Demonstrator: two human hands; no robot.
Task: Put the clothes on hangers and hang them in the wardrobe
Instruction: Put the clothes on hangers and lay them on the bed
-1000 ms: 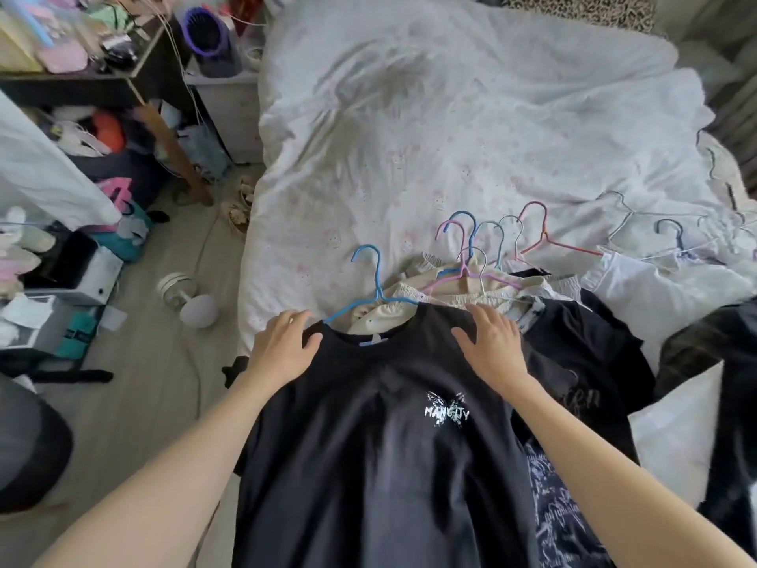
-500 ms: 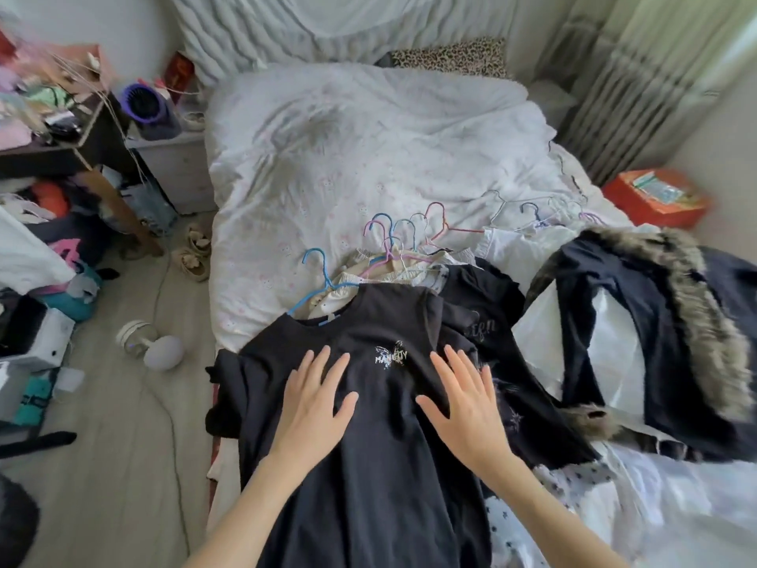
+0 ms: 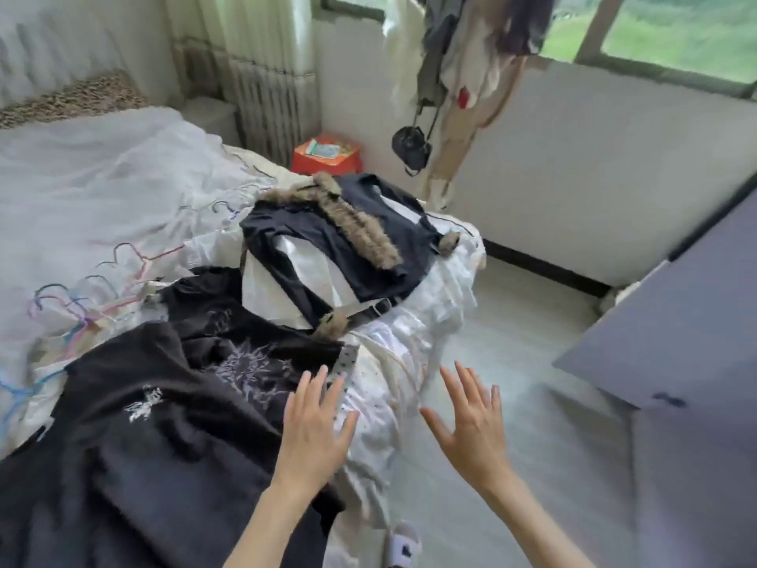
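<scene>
Both hands are wide, fingers straight and spread, holding nothing. The left hand [image 3: 315, 424] lies over the edge where the black T-shirt [image 3: 155, 436] meets the white spotted garment [image 3: 377, 403]; whether it presses the cloth or floats just above cannot be told. The right hand [image 3: 471, 424] hangs in the air beyond the bed's corner, over the floor [image 3: 532, 362], touching nothing.

The black T-shirt lies flat at the near end of the bed [image 3: 102, 178], a blue hanger [image 3: 16, 389] showing beside its collar — it appears already threaded. A second black printed shirt [image 3: 245, 362] lies partly under it. A dark jacket with a fur trim [image 3: 356, 231] lies further up, near the bed's far corner. A cluster of coloured hangers [image 3: 82, 305] rests on the sheet to the left, some seemingly carrying garments. The grey door [image 3: 676, 321] at right may belong to the wardrobe.

Progress, as a judgement: several pieces are on hangers, none is seen hung, and the jacket and white clothes remain — the task is at an early-to-middle stage.

Against the frame half a second before, the view has swung right toward the window [image 3: 655, 30] and the door; both hands, then flat on the T-shirt, have shifted right, the right one off the bed altogether.
</scene>
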